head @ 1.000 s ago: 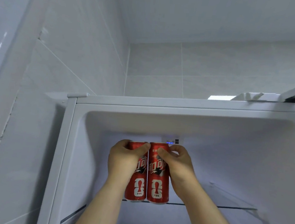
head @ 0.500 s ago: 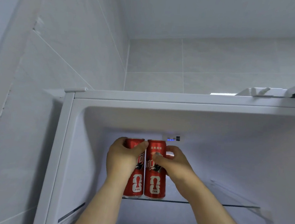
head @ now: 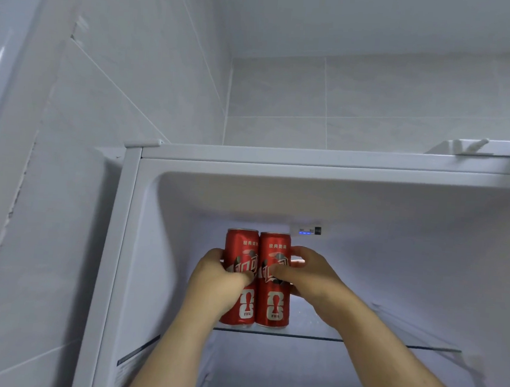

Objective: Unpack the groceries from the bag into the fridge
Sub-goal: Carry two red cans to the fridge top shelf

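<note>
On the fridge's top glass shelf (head: 388, 344), two upright red cans touch: the left hand (head: 216, 279) grips the left can (head: 241, 247), the right hand (head: 308, 277) the right can (head: 274, 250), probably squaring them together.

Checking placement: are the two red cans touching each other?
Touching. The head view shows the left can and right can side by side, walls meeting along their height with no gap; the left hand grips one, the right hand the other.
</note>
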### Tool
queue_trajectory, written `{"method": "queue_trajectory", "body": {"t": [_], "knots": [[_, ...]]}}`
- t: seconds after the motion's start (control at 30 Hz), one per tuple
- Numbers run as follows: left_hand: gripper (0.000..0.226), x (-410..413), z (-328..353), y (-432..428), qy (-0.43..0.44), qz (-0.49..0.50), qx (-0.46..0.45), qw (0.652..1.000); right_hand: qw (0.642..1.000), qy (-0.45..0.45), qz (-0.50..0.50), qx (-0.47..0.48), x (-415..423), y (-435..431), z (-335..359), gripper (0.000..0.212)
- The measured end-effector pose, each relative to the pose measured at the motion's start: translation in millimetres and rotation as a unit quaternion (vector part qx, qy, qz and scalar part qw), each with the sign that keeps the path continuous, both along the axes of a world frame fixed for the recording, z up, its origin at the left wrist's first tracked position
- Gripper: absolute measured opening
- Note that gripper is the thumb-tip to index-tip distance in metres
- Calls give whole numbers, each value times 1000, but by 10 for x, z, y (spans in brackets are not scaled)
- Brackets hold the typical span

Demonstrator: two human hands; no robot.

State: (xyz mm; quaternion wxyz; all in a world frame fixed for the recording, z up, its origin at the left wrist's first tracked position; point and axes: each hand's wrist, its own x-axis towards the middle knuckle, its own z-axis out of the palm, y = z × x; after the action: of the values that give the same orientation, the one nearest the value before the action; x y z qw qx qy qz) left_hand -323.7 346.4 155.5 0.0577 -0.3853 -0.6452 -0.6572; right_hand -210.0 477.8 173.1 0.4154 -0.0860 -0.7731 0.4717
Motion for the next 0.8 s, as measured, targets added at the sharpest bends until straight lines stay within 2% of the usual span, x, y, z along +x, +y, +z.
{"method": "queue_trajectory", "body": {"t": [0.23,0.37,0.57,0.8], "knots": [[31,-144,12,121,-6,19,-2,1000,999,-18,-31,16,-162,89,38,32],[28,-217,27,241,-15,25,-12,1000,999,-25,-22,21,-198,178,47,38],[28,-258,91,427,-19,21,-71,997,999,-37,-16,20,-243,361,69,45],[30,-296,183,575,6,-19,-132,991,996,-57,-63,19,-310,559,92,41]]}}
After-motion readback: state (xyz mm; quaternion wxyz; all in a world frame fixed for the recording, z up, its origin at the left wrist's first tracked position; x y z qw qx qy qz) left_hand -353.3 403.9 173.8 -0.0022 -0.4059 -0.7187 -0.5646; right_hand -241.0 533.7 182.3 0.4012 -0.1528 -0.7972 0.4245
